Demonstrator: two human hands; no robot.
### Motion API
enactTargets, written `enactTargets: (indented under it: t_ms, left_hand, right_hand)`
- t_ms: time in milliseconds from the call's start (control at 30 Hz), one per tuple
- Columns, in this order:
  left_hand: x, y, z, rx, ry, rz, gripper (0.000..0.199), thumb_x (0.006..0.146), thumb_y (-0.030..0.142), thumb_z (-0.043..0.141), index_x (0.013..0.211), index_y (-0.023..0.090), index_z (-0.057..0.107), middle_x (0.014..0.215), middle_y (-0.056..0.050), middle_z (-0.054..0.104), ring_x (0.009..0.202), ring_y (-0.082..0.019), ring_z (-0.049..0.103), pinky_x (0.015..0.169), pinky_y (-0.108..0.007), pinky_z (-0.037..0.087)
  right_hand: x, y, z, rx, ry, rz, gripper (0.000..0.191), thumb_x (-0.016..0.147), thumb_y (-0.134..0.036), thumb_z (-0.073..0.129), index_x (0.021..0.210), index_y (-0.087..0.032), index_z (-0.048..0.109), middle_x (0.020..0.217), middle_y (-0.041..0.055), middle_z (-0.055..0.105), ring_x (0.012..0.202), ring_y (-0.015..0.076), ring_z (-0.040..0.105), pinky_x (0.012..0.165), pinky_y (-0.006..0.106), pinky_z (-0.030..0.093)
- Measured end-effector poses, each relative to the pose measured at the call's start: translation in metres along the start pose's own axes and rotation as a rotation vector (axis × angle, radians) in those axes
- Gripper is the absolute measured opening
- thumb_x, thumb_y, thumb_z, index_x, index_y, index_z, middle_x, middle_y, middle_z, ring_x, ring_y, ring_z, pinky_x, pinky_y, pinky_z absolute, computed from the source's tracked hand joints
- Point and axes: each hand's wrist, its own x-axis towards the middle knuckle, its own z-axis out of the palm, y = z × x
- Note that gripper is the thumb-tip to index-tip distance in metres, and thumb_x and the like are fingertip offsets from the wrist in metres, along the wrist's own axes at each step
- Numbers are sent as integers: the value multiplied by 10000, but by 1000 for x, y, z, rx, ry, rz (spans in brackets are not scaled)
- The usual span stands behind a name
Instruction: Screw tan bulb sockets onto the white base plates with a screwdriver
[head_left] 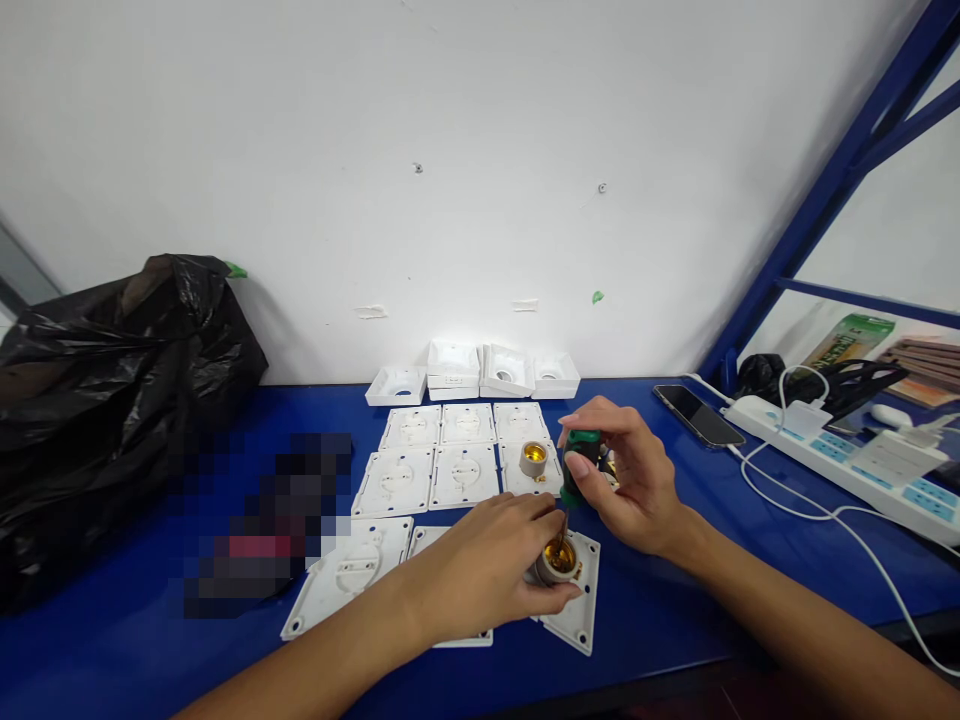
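My right hand (637, 480) grips a screwdriver (582, 455) with a green and black handle, held upright. Its shaft points down into a lamp socket (559, 560) that has a brass-coloured inside. Around that socket my left hand (517, 560) is closed, the fingers at its left side and rim. The socket sits on a white square plate (585, 620) close to the table's front edge. Behind it, a second lamp socket (533, 459) stands on another white plate. The screwdriver's tip is hidden inside the socket.
Several white plates (395, 480) lie in rows on the blue table (637, 640). White square covers (454, 370) are stacked against the wall. A black plastic bag (135, 370) fills the left side. To the right are a phone (699, 415), a power strip (840, 455) and white cables.
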Motion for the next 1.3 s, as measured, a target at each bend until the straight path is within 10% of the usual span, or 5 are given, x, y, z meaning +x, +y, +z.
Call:
enactTargets:
  t_ms: [1300]
  left_hand:
    - [-1,0,1,1,7,6,252,902,399,742,923,191,601,1022,-46,680,891,-240,668,758,-345,502]
  right_hand:
    - [-1,2,-1,-26,-9,10,342,944,-135,606,1259,-261,560,860,13,603,779,190,597,643,347,493]
